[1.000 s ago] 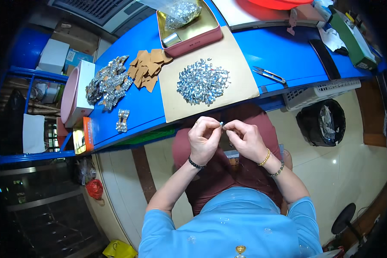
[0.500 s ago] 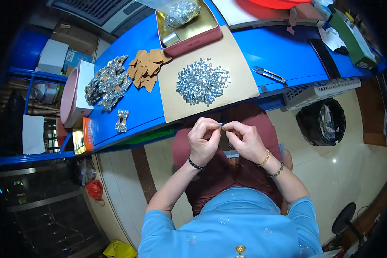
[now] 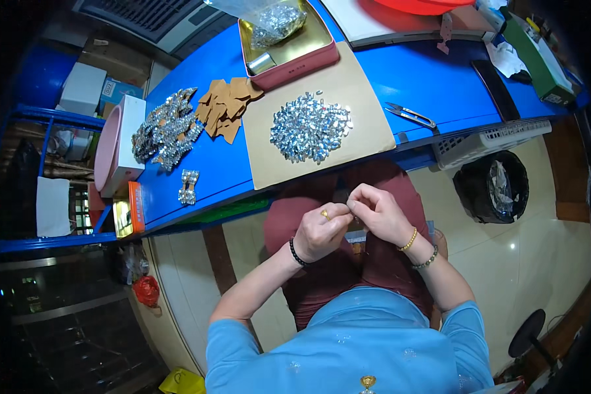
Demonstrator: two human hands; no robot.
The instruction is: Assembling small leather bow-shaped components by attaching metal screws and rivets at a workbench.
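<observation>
Over my lap, my left hand [image 3: 322,230] and my right hand [image 3: 379,213] meet at the fingertips, both pinched closed. Whatever lies between the fingers is too small and too covered to name. Just beyond them, on a tan board [image 3: 269,161] at the table's near edge, is a pile of small shiny silver rhinestones [image 3: 310,128]. To its left lie brown diamond-shaped pieces [image 3: 226,105] and a heap of silver beaded ornaments [image 3: 167,130]. A single bow-shaped beaded ornament [image 3: 188,187] rests apart, nearer the table's edge.
A pink tin [image 3: 295,69] at the back holds a bag of silver stones [image 3: 279,25] and a thread spool [image 3: 261,64]. Thread snips [image 3: 410,115] and a long black case [image 3: 496,90] lie on the blue table [image 3: 207,164] at right. A black-lined bin [image 3: 463,187] stands on the floor.
My left hand has turned over and come slightly lower, its back now facing up. My right hand has shifted slightly. The small bluish piece seen between the fingertips is now hidden.
</observation>
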